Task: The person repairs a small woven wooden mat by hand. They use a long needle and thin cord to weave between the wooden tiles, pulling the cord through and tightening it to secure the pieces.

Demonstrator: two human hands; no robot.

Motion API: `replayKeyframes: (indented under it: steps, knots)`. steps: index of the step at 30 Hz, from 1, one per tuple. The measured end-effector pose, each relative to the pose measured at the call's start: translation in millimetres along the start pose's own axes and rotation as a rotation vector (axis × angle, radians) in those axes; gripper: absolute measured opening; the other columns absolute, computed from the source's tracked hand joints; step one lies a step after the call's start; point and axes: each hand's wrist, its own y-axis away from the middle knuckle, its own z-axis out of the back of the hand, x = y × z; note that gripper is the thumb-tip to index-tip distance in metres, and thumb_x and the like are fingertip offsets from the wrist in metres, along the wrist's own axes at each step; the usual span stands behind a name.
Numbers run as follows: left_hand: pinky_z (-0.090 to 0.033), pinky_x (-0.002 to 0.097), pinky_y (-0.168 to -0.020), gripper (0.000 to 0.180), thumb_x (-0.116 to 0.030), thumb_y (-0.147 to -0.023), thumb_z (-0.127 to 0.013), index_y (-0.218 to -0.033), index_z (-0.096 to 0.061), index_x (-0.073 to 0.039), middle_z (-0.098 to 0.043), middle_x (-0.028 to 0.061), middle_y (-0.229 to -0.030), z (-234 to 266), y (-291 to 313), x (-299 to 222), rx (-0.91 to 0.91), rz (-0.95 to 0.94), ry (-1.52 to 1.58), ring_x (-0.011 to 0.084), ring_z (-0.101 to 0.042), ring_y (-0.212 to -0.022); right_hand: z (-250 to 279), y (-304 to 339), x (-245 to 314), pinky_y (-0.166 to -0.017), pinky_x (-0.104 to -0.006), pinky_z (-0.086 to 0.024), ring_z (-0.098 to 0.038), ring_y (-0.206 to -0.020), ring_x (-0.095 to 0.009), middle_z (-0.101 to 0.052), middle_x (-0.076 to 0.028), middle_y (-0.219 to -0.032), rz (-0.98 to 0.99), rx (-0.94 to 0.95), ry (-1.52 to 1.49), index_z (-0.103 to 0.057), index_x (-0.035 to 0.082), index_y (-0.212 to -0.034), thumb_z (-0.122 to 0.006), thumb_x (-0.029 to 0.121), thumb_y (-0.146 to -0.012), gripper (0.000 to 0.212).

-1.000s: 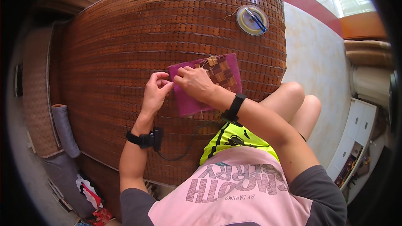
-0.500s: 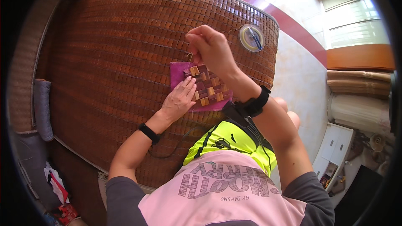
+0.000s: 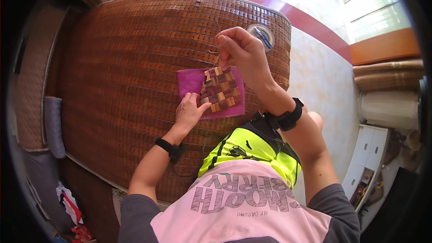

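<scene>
A square of woven dark and light brown strips (image 3: 220,87) lies on a purple cloth (image 3: 188,81). My left hand (image 3: 188,111) rests at the cloth's lower left edge, fingers stretched and thumb apart, its thumb tip touching the weave's lower corner. Above the square's upper right part, my right hand (image 3: 240,51) is closed in a pinch on a thin thread (image 3: 215,61) that runs down to the weave's upper edge. Whether a needle sits in the pinch is too small to tell.
The work lies on a large brown tile mat (image 3: 135,63). Beyond my right hand stands a round shallow container (image 3: 270,33) holding a blue tool (image 3: 262,37). A grey-blue rolled cushion (image 3: 55,126) lies at the far left. White drawers (image 3: 366,153) stand to the right.
My left hand has slid down off the weave to the cloth's lower left edge, its thumb now spread. The right hand has shifted slightly right, still pinching. The view has moved a little.
</scene>
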Motion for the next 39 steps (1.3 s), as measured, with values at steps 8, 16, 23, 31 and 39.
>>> replayKeyframes:
  steps: [8,16,23,31,39]
  knots:
    - [-0.055,0.033,-0.07,0.02,-0.018,-0.086,-0.079,-0.094,-0.07,-0.002,-0.073,0.0096,-0.083,3,-4,-17,-0.074,0.047,0.414,0.0198,-0.07,-0.075,44,48,55,-0.052,-0.0226,-0.05,-0.059,-0.057,-0.007,-0.062,-0.001,-0.068,0.273,-0.02,0.07,-0.065,-0.003,-0.1,-0.061,0.007,-0.1,0.011]
    - [-0.058,0.0263,-0.07,0.013,-0.002,-0.091,-0.072,-0.103,-0.07,0.0,-0.074,0.0086,-0.088,107,12,-57,0.189,-0.325,0.29,0.0106,-0.071,-0.079,107,127,93,-0.049,-0.0225,-0.043,-0.054,-0.054,-0.009,-0.058,-0.003,-0.067,0.268,-0.083,0.082,-0.066,-0.005,-0.106,-0.06,0.002,-0.1,0.012]
    - [-0.055,0.0326,-0.079,0.017,-0.01,-0.088,-0.074,-0.101,-0.069,0.001,-0.072,0.0099,-0.089,127,-86,-69,0.465,-0.41,-0.064,0.0177,-0.069,-0.085,155,109,34,-0.048,-0.0244,-0.044,-0.056,-0.054,-0.011,-0.056,-0.002,-0.067,0.046,-0.193,0.111,-0.066,-0.003,-0.106,-0.058,0.01,-0.102,0.016]
    - [-0.054,0.0393,-0.091,0.023,-0.019,-0.09,-0.072,-0.105,-0.068,-0.003,-0.069,0.0152,-0.11,63,-77,-50,-0.109,-0.358,-0.007,0.0311,-0.067,-0.105,196,65,-91,-0.051,-0.0235,-0.049,-0.058,-0.057,-0.008,-0.061,-0.001,-0.07,-0.166,-0.258,0.304,-0.066,-0.002,-0.105,-0.06,0.012,-0.102,0.016]
    - [-0.014,0.0488,-0.126,0.095,-0.044,-0.081,-0.076,-0.155,-0.033,-0.004,-0.022,0.0137,-0.166,-19,14,-14,0.052,-0.646,-0.509,0.0326,-0.016,-0.155,190,27,-96,-0.058,-0.0229,-0.051,-0.06,-0.064,-0.008,-0.062,-0.001,-0.074,-0.183,-0.179,0.241,-0.065,0.0,-0.111,-0.057,0.012,-0.103,0.017]
